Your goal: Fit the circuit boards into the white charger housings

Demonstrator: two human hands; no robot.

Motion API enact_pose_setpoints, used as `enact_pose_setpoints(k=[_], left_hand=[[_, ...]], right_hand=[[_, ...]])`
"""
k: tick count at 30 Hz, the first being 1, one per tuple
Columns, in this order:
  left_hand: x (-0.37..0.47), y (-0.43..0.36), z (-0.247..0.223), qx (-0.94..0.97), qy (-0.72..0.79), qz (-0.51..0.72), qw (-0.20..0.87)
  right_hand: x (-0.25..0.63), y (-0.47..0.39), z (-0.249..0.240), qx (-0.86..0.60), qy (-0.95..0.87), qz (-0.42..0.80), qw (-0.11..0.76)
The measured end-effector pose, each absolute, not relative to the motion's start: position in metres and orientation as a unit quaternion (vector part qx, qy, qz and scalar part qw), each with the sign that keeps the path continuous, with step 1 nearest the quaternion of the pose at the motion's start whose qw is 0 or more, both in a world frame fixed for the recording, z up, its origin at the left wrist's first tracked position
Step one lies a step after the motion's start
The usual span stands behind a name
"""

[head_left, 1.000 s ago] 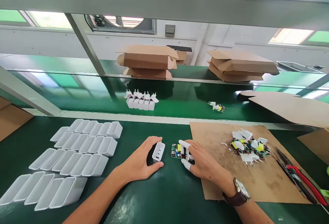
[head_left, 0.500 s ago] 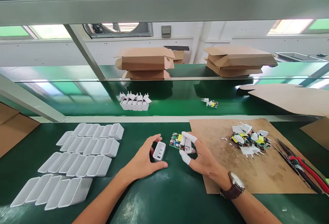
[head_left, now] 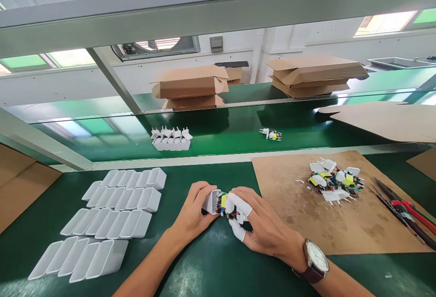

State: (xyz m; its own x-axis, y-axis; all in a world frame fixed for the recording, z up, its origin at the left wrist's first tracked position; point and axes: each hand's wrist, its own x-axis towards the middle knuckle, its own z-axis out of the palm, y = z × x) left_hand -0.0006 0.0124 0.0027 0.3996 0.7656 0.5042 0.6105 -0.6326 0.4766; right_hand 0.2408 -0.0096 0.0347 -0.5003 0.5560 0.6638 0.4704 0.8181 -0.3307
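Hands together at mid-worktop, nearly touching. Left hand (head_left: 195, 213) wrapped around a white charger shell (head_left: 211, 201), thumb on the near side and fingers over the top, open mouth of the shell turned to the right. Right hand (head_left: 262, 226) pinching a small circuit board (head_left: 225, 202) between thumb and forefinger, both capped in white finger cots (head_left: 238, 231), wristwatch (head_left: 316, 260) on that arm. Board lined up lengthwise, left to right, with the shell's long axis, leading end already at or just inside the mouth; how deep cannot be told, as fingers cover the joint. Board thus immediately right of the shell, the shell nearer the left hand, the board nearer the right, both held just above the green worktop (head_left: 218, 265).

Further left, rows of empty white shells (head_left: 112, 217) lying side by side in four banks. To the right, a cardboard sheet (head_left: 327, 224) carrying a heap of boards with plug pieces (head_left: 335, 183), well apart from the hands. Red-handled cutters (head_left: 405, 210) at the far right edge. Beyond, on the green belt (head_left: 221, 133), a cluster of assembled chargers (head_left: 171, 139) and one lone board (head_left: 270, 134). Folded cartons (head_left: 192, 87) stacked behind.
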Motion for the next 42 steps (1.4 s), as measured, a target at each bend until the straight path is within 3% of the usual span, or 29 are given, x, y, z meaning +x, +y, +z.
enact_pose_setpoints(k=[42], left_hand=[[0.0037,0.012,0.0064,0.863,0.356,0.352,0.073]], right_hand=[[0.2392,-0.0078,0.0324,-0.3,-0.879,0.034,0.369]])
